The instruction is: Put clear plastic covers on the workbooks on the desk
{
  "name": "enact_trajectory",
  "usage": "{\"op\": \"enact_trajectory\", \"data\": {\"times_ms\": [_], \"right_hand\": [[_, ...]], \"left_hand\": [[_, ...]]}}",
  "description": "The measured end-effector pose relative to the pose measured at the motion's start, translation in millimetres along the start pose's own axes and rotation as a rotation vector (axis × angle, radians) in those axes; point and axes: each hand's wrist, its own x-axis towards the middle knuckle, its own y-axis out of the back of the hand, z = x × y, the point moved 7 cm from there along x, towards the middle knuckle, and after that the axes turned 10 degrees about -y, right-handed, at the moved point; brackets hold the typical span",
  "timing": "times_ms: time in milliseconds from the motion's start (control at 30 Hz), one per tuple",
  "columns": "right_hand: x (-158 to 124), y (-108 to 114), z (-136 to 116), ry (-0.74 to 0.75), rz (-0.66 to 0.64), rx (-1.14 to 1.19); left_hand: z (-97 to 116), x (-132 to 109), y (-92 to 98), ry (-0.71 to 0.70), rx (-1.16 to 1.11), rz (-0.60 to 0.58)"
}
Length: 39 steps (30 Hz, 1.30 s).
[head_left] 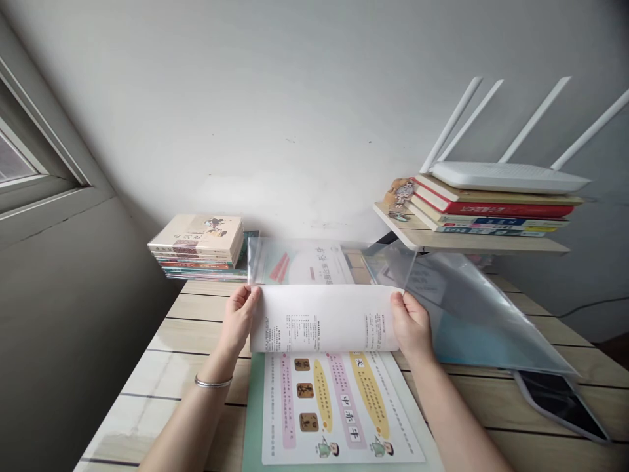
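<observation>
An open workbook [339,419] lies sideways on the wooden table, its near page printed with yellow and pink text panels and small cartoon figures. My left hand [242,314] pinches the left corner of the raised white page [334,314], thumb on top. At the right corner, my right hand [410,321] grips the same page between thumb and fingers. Clear plastic film [383,262] stands up behind the page, and a printed cover [304,262] shows through it. Whether the film is fixed to the workbook I cannot tell.
Left of the workbook stands a stack of books [196,239]. More clear plastic [491,314] lies over a bluish sheet at right, partly covering a dark-screened device [560,400]. A small shelf [476,241] bears books [501,208] topped by a white router [506,176]. Behind is a wall.
</observation>
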Motion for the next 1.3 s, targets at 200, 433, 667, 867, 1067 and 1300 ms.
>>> {"op": "enact_trajectory", "data": {"times_ms": [200,433,667,867,1067,1300], "right_hand": [[1,1,0,0.024,-0.001,-0.01],[-4,2,-10,0.042,0.065,-0.111],[-1,2,-4,0.014,0.029,-0.053],[1,-1,1,0.02,-0.009,-0.055],[-3,-4,-10,0.041,0.002,-0.086],[-8,-5,-17,0.062,0.039,-0.167]], "left_hand": [[6,-1,-1.0,-0.047,0.07,0.031],[4,-4,0.3,-0.072,0.158,0.054],[4,-5,0.8,-0.098,0.185,0.048],[10,-5,-0.4,-0.146,0.238,0.066],[4,-6,-1.5,-0.125,0.173,0.011],[7,-8,-5.8,-0.134,0.147,-0.034]]}}
